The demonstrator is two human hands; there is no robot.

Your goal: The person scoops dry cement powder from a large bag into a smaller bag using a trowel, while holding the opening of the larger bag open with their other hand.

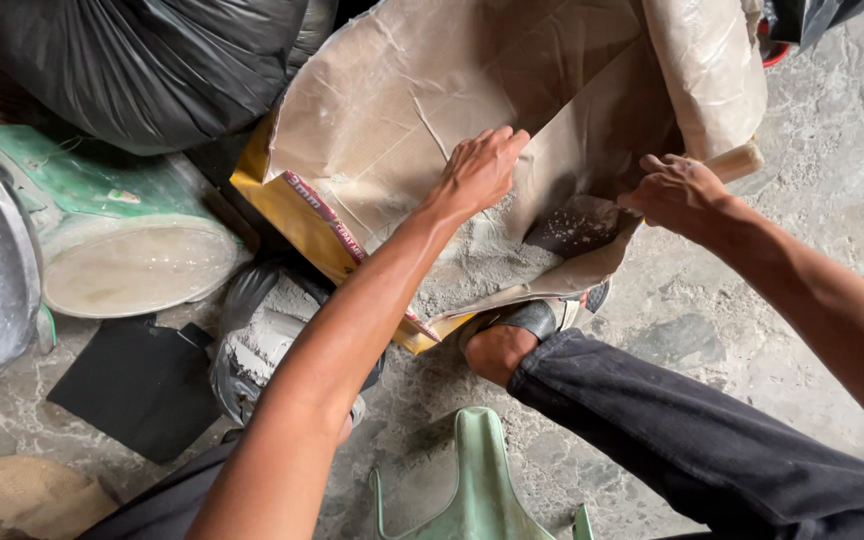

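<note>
**Scooping grey powder from a torn paper sack — much left inside**

Sitting nearest the camera is a pale green plastic stool [482, 480] on the concrete floor [802, 230], with the person's dark trouser leg and sandalled foot [512, 335] planted at the sack's lip. Beside it, a small black bag [262, 340] lies open with grey powder in it, only partly filled by the look of it. Further out, the left hand [477, 172] is spread flat, fingers pressing the inner wall of the big brown paper sack [402, 110] to hold its mouth wide. The right hand [680, 192] is clenched around a pale wooden handle [737, 160] — its working end is dug into the grey powder [482, 260], which looks plentiful. To the left, a green bucket [122, 240] lies tipped, crusted inside. Beyond, black plastic sacks [142, 70] are heaped, contents hidden.
</note>
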